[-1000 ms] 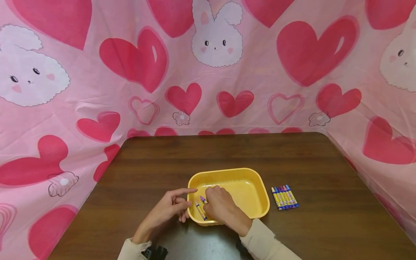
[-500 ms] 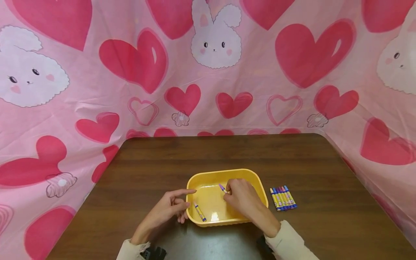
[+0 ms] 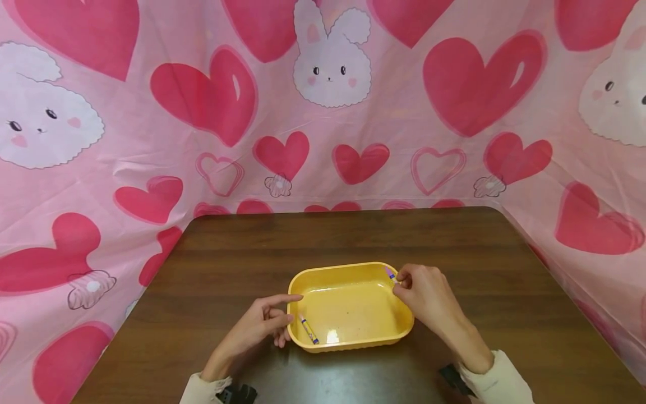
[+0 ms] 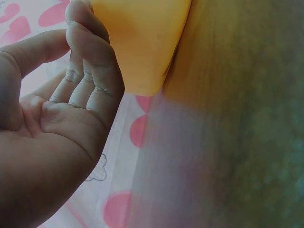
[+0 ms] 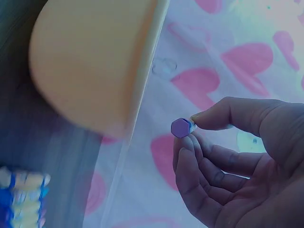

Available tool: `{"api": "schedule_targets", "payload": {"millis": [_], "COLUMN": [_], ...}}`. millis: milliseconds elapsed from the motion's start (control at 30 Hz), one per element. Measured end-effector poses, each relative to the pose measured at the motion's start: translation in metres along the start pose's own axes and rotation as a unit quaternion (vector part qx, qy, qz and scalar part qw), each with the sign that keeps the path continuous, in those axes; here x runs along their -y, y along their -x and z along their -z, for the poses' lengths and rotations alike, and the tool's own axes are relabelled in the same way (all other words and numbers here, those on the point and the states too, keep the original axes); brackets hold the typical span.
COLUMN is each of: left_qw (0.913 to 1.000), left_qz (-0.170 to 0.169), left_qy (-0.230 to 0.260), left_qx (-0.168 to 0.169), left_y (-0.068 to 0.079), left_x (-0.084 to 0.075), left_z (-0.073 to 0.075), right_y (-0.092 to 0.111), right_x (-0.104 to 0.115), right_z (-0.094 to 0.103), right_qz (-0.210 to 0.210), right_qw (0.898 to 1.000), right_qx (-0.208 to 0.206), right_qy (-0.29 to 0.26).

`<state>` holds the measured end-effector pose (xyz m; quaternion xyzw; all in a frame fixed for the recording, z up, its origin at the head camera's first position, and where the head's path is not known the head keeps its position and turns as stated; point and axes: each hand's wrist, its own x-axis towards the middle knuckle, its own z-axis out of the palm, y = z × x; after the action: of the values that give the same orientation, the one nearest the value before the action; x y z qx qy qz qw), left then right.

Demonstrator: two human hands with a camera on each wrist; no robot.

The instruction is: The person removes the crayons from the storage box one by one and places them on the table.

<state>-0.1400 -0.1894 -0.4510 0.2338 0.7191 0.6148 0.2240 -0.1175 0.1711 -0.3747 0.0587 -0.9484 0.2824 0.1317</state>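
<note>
My right hand (image 3: 429, 294) pinches a purple-tipped crayon (image 3: 391, 274) between thumb and fingers, over the right rim of a yellow plastic tray (image 3: 348, 314). The right wrist view shows the crayon's purple six-sided end (image 5: 180, 128) facing the camera. Another yellow-wrapped crayon (image 3: 309, 330) with dark blue bands lies inside the tray at its left. My left hand (image 3: 264, 321) stays at the tray's left rim, index finger reaching over the edge and thumb tip right at it. In the left wrist view its fingers are loosely bent beside the tray wall (image 4: 142, 52).
A row of several crayons (image 5: 26, 199) lies on the table right of the tray; my right hand and forearm hide it in the head view. The dark wooden table (image 3: 242, 247) backs onto a pink cloth (image 3: 212, 168) printed with hearts and rabbits.
My right hand has lifted the purple-tipped crayon from the tray's left part and carried it right, to the right rim. My left hand has stayed at the left rim.
</note>
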Motion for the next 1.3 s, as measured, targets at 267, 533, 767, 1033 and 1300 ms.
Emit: {"api": "schedule_targets", "payload": {"millis": [267,533,767,1033,1300], "left_qw": [1.0,1.0,1.0,1.0,1.0], "left_qz": [-0.004,-0.005,0.001,0.001,0.001], "left_qy": [0.0,0.001,0.004,0.004,0.004], "left_qx": [0.002,0.002,0.002,0.001,0.002], "left_y": [0.001,0.0,0.001,0.001,0.0], "left_x": [0.0,0.001,0.001,0.0,-0.001], "left_z": [0.0,0.0,0.0,-0.001,-0.001], "right_y": [0.004,0.006,0.008,0.011,0.012], "right_x": [-0.04,-0.081,-0.11,-0.127,-0.132], "right_z": [0.015,0.022,0.021,0.021,0.021], "right_qz": [-0.042,-0.089,-0.104,-0.118,-0.119], "right_qw": [0.999,0.995,0.993,0.989,0.981], "right_qx": [0.006,0.03,0.047,0.082,0.145], "right_qy": [0.002,0.011,0.025,0.034,0.036]}}
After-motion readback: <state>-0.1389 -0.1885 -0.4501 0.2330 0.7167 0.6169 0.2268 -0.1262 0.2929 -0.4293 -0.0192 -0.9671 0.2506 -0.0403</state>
